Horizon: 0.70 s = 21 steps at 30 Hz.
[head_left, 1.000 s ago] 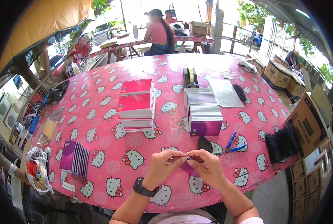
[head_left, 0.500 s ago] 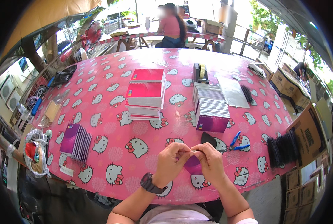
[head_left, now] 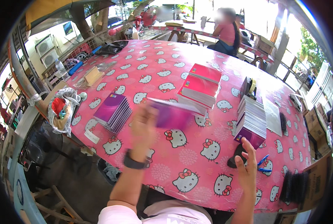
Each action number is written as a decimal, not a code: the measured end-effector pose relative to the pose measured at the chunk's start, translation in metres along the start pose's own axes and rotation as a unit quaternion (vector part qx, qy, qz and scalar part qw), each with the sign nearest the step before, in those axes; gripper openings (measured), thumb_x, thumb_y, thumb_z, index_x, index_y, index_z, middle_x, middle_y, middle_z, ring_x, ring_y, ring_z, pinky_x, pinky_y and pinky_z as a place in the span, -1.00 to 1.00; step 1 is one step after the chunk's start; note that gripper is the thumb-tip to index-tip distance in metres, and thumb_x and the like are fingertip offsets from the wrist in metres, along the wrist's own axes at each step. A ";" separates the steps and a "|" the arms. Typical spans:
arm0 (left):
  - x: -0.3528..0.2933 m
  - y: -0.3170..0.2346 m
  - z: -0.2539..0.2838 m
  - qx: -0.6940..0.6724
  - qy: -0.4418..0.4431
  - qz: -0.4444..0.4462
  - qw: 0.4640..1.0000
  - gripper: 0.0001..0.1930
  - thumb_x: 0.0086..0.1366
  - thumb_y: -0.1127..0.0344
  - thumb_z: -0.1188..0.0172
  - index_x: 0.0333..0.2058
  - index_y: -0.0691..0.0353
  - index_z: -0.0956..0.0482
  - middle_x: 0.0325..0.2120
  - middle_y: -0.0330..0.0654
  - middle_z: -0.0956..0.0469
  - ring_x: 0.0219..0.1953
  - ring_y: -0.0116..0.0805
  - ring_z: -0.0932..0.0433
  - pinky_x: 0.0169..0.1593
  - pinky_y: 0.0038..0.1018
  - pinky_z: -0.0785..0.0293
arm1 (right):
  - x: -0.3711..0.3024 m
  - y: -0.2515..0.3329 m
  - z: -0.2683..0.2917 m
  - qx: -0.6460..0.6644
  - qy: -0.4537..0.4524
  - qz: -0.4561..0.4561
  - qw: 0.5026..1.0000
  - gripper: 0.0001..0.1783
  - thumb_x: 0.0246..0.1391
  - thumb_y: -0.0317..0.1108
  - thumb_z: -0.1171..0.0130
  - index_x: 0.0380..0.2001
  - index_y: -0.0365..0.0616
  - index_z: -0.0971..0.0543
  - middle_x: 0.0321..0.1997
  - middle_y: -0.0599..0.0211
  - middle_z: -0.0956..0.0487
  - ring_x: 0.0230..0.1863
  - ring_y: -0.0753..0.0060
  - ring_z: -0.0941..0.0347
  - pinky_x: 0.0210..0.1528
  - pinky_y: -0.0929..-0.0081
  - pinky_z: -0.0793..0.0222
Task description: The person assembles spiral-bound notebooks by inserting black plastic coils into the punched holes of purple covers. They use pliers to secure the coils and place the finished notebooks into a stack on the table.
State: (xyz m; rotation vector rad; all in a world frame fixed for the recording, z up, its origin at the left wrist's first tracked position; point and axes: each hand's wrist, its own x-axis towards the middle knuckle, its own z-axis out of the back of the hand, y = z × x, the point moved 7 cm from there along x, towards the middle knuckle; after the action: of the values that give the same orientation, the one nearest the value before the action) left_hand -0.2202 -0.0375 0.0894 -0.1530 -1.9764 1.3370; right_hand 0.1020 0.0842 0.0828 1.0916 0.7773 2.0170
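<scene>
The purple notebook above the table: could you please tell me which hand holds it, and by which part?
The left hand grips the purple notebook by its left end; the right hand is open and holds nothing.

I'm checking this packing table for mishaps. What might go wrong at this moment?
1. The left hand carries a purple notebook that shows motion blur; a fast swing might clip the red notebook stack beside it.
2. The fanned purple stack lies near the table edge and might slide off if bumped.
3. The right hand hovers open beside the tall notebook stack, which might topple.
</scene>
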 end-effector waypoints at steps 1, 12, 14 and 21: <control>0.022 -0.004 0.036 0.067 -0.072 0.012 0.995 -0.69 0.37 0.18 -0.09 -0.05 0.27 -0.42 -0.40 -0.39 -0.37 -0.35 -0.60 -0.33 -0.24 -0.63 -0.32 | -0.003 -0.018 0.007 0.011 0.034 -0.036 0.999 -0.40 0.11 -0.03 -0.17 0.11 -0.18 -0.43 0.08 0.14 -0.47 0.10 0.25 -0.36 0.05 0.33 -0.33; 0.037 0.029 0.214 0.638 -0.241 -0.056 0.729 -0.25 0.11 -0.05 -0.30 0.10 0.39 -0.29 0.00 0.16 -0.39 0.08 0.14 -0.33 0.14 -0.04 -0.21 | -0.035 -0.071 0.019 0.074 0.082 -0.124 0.986 -0.60 0.03 -0.35 -0.26 -0.04 -0.20 -0.52 -0.06 0.22 -0.53 -0.02 0.36 -0.44 -0.07 0.46 -0.38; 0.033 -0.001 0.183 0.673 -0.255 -0.183 0.670 -0.23 0.09 -0.07 -0.31 0.11 0.38 -0.30 0.04 0.15 -0.37 0.15 0.13 -0.26 0.19 -0.05 -0.17 | -0.035 -0.071 0.023 0.063 0.079 -0.126 0.987 -0.61 0.07 -0.33 -0.24 -0.02 -0.21 -0.51 -0.08 0.31 -0.50 -0.08 0.53 -0.38 -0.11 0.56 -0.34; 0.061 0.027 0.125 0.660 0.046 -0.099 0.743 -0.51 0.11 0.31 -0.27 0.03 0.31 -0.47 0.02 -0.04 -0.47 0.11 -0.07 -0.36 0.16 -0.26 -0.31 | -0.028 -0.065 0.022 -0.143 0.102 -0.025 0.984 -0.52 -0.05 -0.30 -0.30 -0.01 -0.16 -0.50 0.11 0.14 -0.45 0.16 0.10 -0.27 0.11 0.22 -0.27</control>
State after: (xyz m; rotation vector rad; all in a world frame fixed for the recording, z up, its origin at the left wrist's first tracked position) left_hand -0.3507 -0.0912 0.0730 0.6326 -0.5497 2.1650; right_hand 0.1514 0.1025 0.0303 0.7047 0.5847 2.1391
